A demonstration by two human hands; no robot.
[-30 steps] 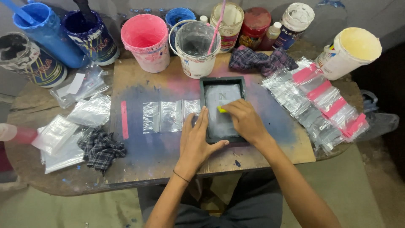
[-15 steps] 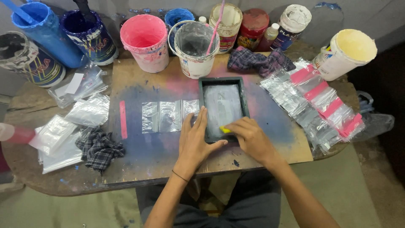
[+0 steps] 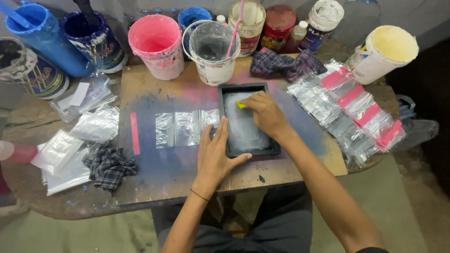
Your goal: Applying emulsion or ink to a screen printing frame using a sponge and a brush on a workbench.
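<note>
Head view: scuffed wooden board [image 3: 154, 180], smeared blue and pink, over a round table [image 3: 28, 117] on a bare grey floor. Black screen frame [image 3: 248, 120] sitting centre-right on the board. Left hand [image 3: 216, 154] flat, fingers spread, pressing the frame's near-left edge. Right hand [image 3: 266, 112] clamped on a small yellow squeegee [image 3: 241, 104] inside the frame. Paint buckets [image 3: 159, 44] crowding the far edge, clear bags [image 3: 185, 127] just left.

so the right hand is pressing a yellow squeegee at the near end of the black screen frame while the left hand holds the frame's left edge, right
Not quite. In the head view the right hand presses the small yellow squeegee at the far end of the black screen frame, toward the buckets, not the near end. The left hand does hold the frame's left edge.
</note>
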